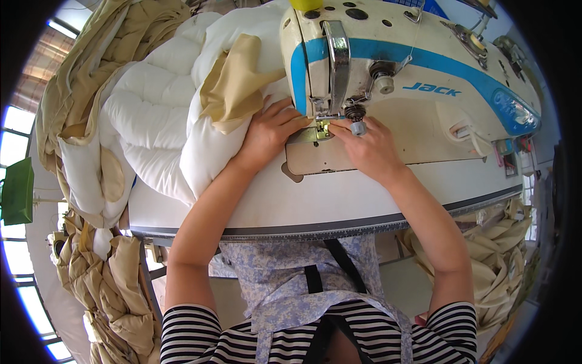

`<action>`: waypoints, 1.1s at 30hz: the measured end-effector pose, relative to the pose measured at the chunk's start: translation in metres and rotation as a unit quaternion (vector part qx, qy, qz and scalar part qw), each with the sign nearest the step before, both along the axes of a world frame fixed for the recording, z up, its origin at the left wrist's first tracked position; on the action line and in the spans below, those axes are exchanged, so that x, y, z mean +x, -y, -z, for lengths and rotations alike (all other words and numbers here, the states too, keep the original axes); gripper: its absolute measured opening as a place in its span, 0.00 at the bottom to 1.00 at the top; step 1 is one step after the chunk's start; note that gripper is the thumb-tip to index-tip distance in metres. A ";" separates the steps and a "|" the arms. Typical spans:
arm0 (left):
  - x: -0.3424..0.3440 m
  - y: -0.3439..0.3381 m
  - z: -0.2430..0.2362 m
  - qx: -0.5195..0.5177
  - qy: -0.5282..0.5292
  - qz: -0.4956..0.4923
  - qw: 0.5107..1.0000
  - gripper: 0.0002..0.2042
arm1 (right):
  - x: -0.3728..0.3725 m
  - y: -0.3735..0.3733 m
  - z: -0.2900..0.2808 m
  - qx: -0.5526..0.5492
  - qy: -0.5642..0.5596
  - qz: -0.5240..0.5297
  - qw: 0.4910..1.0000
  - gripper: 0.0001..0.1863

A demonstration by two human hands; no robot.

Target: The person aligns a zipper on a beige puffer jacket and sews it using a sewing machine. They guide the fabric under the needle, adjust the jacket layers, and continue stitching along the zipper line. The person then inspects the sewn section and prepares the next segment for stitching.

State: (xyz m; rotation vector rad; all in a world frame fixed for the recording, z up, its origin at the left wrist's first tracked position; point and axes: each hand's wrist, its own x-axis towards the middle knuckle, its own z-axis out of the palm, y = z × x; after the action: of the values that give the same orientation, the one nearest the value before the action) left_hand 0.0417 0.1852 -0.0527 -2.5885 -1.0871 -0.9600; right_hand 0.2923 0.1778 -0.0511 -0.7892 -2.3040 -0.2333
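Note:
My left hand [273, 132] lies beside the needle area of a white and blue sewing machine [388, 54]. Its fingers stretch toward the presser foot [322, 126], slightly apart. A loose flap of beige fabric [233, 85] rises just behind that hand, joined to a bulky white padded piece [154, 103] heaped on the left. From the other side, my right hand [370, 150] reaches in with fingertips pressed together close to the foot. A thread tension knob [357, 127] partly covers those fingers, and what they pinch is too small to make out.
The white tabletop [254, 203] has a dark measuring strip [291, 232] along its near edge. More beige fabric [115, 291] is piled at lower left, with another beige heap [494, 261] at lower right. A green object [17, 191] stands at far left.

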 end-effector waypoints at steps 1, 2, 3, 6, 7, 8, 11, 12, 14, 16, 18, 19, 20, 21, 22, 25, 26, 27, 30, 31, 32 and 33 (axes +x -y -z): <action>0.000 0.000 0.001 0.000 0.005 -0.004 1.000 0.17 | 0.000 0.000 -0.001 -0.007 0.001 0.004 1.000 0.07; 0.000 0.001 0.003 -0.001 0.010 0.006 1.000 0.17 | 0.000 0.000 -0.001 -0.014 -0.001 0.004 1.000 0.07; -0.001 0.001 0.005 -0.001 0.017 0.009 1.000 0.17 | 0.000 0.000 -0.001 -0.019 -0.003 0.003 1.000 0.07; -0.005 0.001 0.014 -0.025 0.013 -0.003 1.000 0.17 | 0.002 0.001 0.002 -0.033 -0.024 0.015 0.999 0.08; -0.006 0.001 0.017 -0.044 0.008 -0.012 0.999 0.18 | 0.003 0.000 0.004 -0.017 -0.034 0.008 0.999 0.09; -0.007 0.000 0.019 -0.036 0.004 -0.014 0.999 0.18 | 0.004 0.001 0.006 -0.018 -0.036 0.008 0.999 0.09; -0.002 -0.003 0.020 -0.066 0.049 0.001 0.997 0.18 | 0.007 0.000 0.007 -0.056 -0.036 0.016 0.998 0.12; 0.002 -0.004 0.019 -0.055 0.045 -0.013 0.997 0.17 | 0.006 -0.001 0.005 -0.072 -0.034 0.013 0.997 0.13; 0.003 0.001 0.014 -0.078 0.178 -0.021 0.981 0.13 | 0.004 0.004 -0.002 -0.095 -0.042 0.017 0.994 0.14; -0.010 0.015 0.008 -0.120 0.289 -0.032 0.949 0.11 | -0.003 0.020 -0.009 -0.115 -0.054 0.016 0.992 0.16; -0.041 0.046 0.000 -0.018 0.296 -0.035 0.954 0.09 | -0.013 0.047 -0.014 -0.161 -0.096 -0.001 0.982 0.17; -0.062 0.070 -0.003 -0.139 0.370 -0.097 0.913 0.07 | -0.021 0.062 -0.013 -0.171 -0.152 -0.041 0.973 0.18; -0.085 0.099 -0.006 -0.283 0.428 -0.179 0.840 0.07 | -0.032 0.075 -0.012 -0.317 -0.233 -0.032 0.919 0.20; -0.112 0.127 -0.012 -0.352 0.417 -0.242 0.803 0.08 | -0.047 0.087 -0.010 -0.430 -0.331 -0.048 0.839 0.22; -0.132 0.159 -0.015 -0.305 0.448 -0.208 0.814 0.10 | -0.060 0.095 -0.009 -0.533 -0.410 -0.075 0.737 0.24; -0.167 0.257 -0.027 -0.442 0.524 -0.216 0.695 0.12 | -0.110 0.082 -0.019 -0.644 -0.495 -0.050 0.580 0.32; -0.172 0.281 -0.032 -0.518 0.529 -0.189 0.646 0.14 | -0.130 0.072 -0.026 -0.667 -0.456 -0.026 0.588 0.31; -0.167 0.306 -0.035 -0.476 0.500 -0.192 0.698 0.16 | -0.152 0.063 -0.035 -0.677 -0.421 -0.037 0.602 0.30; -0.173 0.339 -0.057 -0.504 0.414 -0.288 0.701 0.23 | -0.211 0.076 -0.059 -0.646 -0.210 -0.129 0.722 0.28; -0.175 0.343 -0.065 -0.462 0.442 -0.333 0.693 0.24 | -0.230 0.088 -0.064 -0.624 -0.113 -0.152 0.758 0.27; -0.171 0.343 -0.068 -0.363 0.548 -0.284 0.698 0.31 | -0.239 0.110 -0.064 -0.575 -0.068 -0.237 0.780 0.26; -0.173 0.341 -0.072 -0.387 0.535 -0.328 0.676 0.40 | -0.244 0.137 -0.060 -0.533 -0.034 -0.317 0.784 0.25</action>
State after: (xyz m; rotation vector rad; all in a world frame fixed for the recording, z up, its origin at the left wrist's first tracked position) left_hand -0.1312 -0.1558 0.0194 -1.3758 -2.9425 -2.1445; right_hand 0.0487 0.0412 0.0085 -0.4027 -2.3558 1.4824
